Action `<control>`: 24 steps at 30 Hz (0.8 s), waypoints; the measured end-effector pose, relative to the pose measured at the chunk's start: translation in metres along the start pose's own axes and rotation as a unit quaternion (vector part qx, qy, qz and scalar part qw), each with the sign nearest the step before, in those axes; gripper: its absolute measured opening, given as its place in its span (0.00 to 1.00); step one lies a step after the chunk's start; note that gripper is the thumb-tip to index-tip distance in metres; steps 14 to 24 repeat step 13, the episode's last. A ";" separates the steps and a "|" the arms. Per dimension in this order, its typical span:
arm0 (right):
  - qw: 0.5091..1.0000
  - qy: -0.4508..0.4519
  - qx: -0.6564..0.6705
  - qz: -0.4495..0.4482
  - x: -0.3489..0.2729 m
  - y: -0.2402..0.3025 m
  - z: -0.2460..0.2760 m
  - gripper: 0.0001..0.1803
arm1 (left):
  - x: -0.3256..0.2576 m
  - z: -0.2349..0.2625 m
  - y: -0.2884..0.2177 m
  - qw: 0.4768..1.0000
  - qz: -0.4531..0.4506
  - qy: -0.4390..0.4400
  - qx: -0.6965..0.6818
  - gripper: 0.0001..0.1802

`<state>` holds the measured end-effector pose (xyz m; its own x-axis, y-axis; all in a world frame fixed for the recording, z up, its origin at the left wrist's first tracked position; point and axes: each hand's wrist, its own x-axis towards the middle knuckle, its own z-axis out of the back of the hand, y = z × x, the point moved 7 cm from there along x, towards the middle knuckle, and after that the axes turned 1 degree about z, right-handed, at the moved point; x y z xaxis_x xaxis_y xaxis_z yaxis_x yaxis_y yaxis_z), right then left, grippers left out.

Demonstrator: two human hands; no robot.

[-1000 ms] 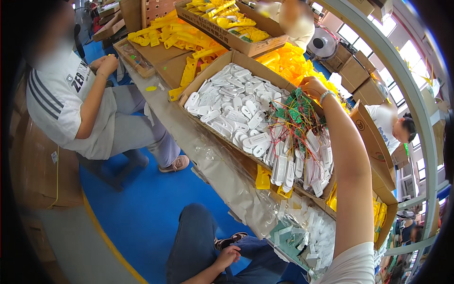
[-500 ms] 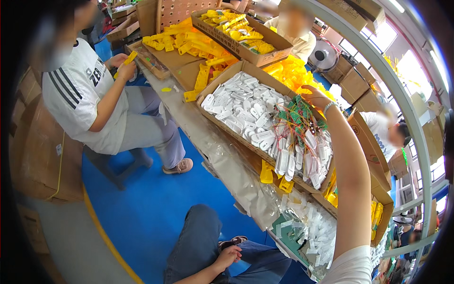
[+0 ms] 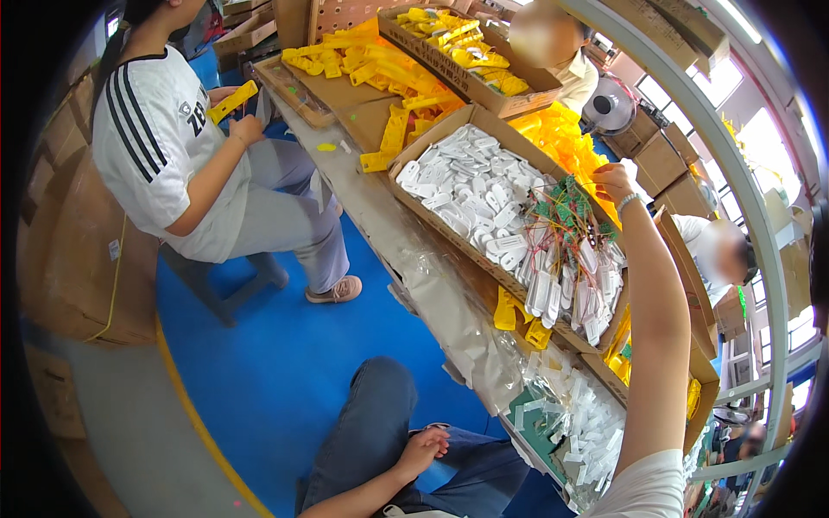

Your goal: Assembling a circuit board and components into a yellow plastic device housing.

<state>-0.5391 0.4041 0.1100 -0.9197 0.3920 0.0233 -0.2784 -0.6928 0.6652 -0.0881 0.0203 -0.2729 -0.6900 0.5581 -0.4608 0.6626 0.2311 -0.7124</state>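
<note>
My right hand [image 3: 615, 181] reaches far out over the table, beyond the far side of a cardboard box [image 3: 484, 259]. Its fingers are drawn together beside a heap of yellow plastic parts [image 3: 566, 142]; what they hold, if anything, I cannot make out. The box contains many flat white plastic casings [image 3: 471, 190]. Small green circuit boards with red wires [image 3: 566, 207] lie tangled on the casings at its right end. My left hand [image 3: 425, 451] rests on my lap with the fingers curled in, and nothing shows in it.
A co-worker [image 3: 164, 147] sits at the left holding a yellow part [image 3: 231, 101]. Another box of yellow parts [image 3: 471, 69] stands behind the white casings. Small translucent white pieces [image 3: 587, 423] lie on the near table end. A metal frame [image 3: 734, 155] curves along the right.
My right hand has drawn its fingers together over the yellow heap. My left hand has shifted slightly on my lap. The view has turned a little, and the co-worker's yellow part has a different tilt.
</note>
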 end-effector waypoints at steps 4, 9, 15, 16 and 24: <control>0.978 -0.168 0.031 0.123 -0.041 0.044 0.043 0.16 | -0.016 0.001 -0.083 0.992 -0.127 0.003 0.026 0.17; 0.940 -0.109 -0.097 0.310 -0.146 0.129 0.061 0.13 | -0.069 -0.012 -0.232 0.911 -0.402 -0.053 0.081 0.18; 0.851 0.066 -0.190 0.486 -0.252 0.197 0.028 0.14 | -0.158 -0.029 -0.333 0.670 -0.688 -0.193 0.203 0.15; 0.851 0.066 -0.190 0.486 -0.252 0.197 0.028 0.14 | -0.158 -0.029 -0.333 0.670 -0.688 -0.193 0.203 0.15; 0.851 0.066 -0.190 0.486 -0.252 0.197 0.028 0.14 | -0.158 -0.029 -0.333 0.670 -0.688 -0.193 0.203 0.15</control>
